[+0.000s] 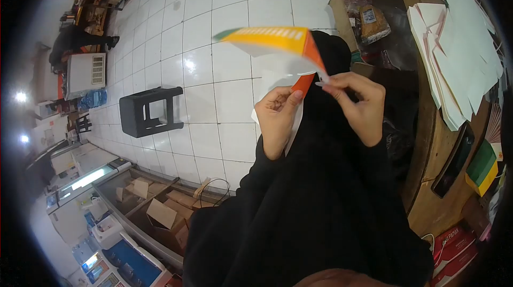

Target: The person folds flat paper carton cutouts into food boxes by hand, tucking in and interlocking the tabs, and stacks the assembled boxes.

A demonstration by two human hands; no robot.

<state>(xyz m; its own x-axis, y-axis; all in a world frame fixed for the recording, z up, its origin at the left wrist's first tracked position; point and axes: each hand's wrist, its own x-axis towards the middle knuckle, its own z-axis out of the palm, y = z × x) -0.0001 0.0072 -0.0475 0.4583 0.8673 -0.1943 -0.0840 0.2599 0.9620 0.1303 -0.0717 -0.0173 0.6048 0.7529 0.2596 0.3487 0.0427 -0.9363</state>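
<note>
A printed paper sheet in yellow, orange and green is held up in front of my black clothing, its far end curved and blurred by motion. My left hand is closed on its orange lower part, thumb on top. At the right edge, my right hand pinches the sheet's white corner between thumb and finger. White paper also shows behind and below my left hand; whether it belongs to the same sheet is unclear.
To the right, a wooden table bears stacked white sheets, a dark phone-like object and a green-yellow printed piece. A black stool stands on the tiled floor. Cardboard boxes lie lower left; a person is far left.
</note>
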